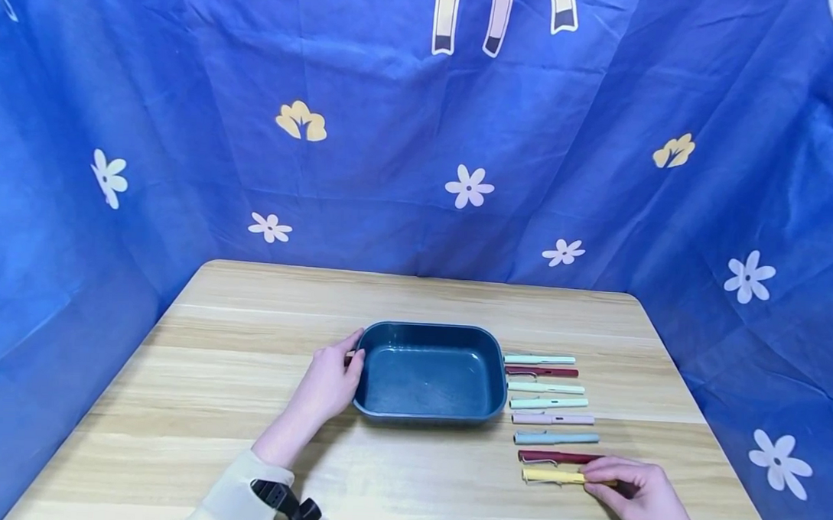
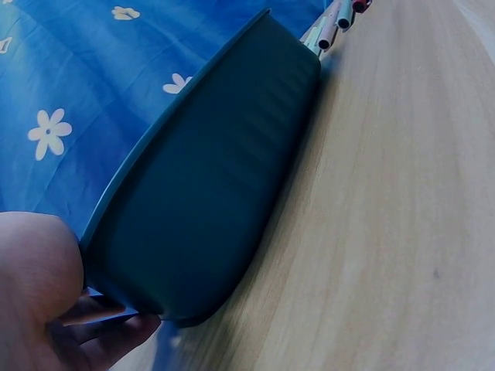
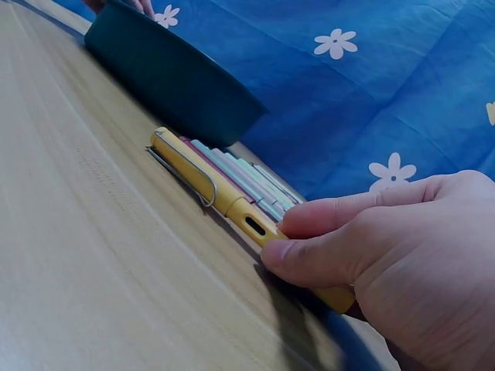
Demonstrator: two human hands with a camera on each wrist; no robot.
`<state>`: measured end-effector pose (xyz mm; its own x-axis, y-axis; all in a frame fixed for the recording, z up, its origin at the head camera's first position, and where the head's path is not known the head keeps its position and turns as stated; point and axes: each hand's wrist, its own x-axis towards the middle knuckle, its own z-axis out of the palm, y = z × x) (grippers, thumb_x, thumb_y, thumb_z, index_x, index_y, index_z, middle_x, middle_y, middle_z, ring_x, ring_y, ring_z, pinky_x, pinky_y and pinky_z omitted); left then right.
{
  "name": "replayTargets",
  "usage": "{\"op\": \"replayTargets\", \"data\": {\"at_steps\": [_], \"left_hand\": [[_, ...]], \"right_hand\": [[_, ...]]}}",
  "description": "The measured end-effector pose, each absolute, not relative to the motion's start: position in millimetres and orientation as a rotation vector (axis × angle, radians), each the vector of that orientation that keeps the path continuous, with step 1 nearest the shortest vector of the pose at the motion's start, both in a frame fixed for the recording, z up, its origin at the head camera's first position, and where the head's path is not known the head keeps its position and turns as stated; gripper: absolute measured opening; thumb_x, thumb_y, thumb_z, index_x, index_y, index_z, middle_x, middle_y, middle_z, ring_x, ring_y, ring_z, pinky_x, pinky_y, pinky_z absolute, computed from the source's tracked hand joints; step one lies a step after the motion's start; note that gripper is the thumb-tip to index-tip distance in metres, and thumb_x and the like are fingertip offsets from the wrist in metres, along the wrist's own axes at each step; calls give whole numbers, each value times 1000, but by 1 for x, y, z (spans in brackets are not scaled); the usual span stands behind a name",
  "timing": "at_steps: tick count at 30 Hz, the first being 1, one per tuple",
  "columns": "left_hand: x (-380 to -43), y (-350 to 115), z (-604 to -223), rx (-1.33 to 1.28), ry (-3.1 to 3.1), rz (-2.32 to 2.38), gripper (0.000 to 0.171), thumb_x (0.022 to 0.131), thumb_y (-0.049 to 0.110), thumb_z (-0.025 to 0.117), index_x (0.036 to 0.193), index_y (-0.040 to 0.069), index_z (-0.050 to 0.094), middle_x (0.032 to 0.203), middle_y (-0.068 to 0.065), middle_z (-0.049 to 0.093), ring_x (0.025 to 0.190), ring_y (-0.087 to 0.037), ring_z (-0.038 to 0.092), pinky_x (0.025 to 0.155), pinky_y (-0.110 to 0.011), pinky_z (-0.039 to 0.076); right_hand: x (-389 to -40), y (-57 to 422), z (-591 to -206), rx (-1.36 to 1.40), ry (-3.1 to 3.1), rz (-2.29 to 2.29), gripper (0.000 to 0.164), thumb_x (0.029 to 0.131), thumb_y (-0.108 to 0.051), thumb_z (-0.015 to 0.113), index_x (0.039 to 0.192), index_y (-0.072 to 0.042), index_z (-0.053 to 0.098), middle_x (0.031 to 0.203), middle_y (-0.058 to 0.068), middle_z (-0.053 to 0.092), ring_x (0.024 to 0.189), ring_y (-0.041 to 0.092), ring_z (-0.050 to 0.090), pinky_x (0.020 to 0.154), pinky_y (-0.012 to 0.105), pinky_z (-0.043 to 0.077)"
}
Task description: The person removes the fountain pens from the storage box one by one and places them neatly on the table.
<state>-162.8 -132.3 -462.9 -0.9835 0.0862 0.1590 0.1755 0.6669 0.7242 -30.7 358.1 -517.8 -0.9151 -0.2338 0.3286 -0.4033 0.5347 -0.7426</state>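
Observation:
A deep teal rectangular dish [image 1: 429, 387] with rounded corners stands near the middle of the table, nothing inside it. My left hand [image 1: 331, 376] grips its left end, thumb by the rim and fingertips against the end wall in the left wrist view. At the front right, my right hand [image 1: 636, 486] pinches the rear part of a yellow pen [image 1: 553, 476] between thumb and fingers. The pen's wire clip and dark barrel window show in the right wrist view. Just behind the yellow pen lies a dark red pen [image 1: 554, 457], partly covered by the fingers.
Beyond these, a column of pens lies beside the dish's right end: a blue-grey pen [image 1: 555, 438], a lilac pen [image 1: 552, 419], several pale green ones [image 1: 549, 403] and another dark red pen [image 1: 550, 372]. A blue patterned curtain [image 1: 392, 175] surrounds the wooden table [image 1: 249, 315].

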Motion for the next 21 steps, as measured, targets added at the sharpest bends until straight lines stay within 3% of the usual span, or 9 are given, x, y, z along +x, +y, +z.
{"op": "replayTargets", "data": {"at_steps": [12,21], "left_hand": [[-164,-131,-462,-254,-2769,-1204,47,109,12,56,152,-7,51,137,-30,63,119,-37,69,102,-52,55],[-165,-134,-462,-278,-2758,-1225,47,109,13,55,152,-7,52,135,-29,65,121,-36,68,105,-53,53]], "right_hand": [[-32,357,-518,674,-2497,1251,43,67,20,88,94,-14,86,96,2,80,96,8,74,88,9,52],[-31,352,-507,520,-2537,1291,33,75,10,89,95,-16,86,97,-1,80,96,8,75,86,12,55]]}}
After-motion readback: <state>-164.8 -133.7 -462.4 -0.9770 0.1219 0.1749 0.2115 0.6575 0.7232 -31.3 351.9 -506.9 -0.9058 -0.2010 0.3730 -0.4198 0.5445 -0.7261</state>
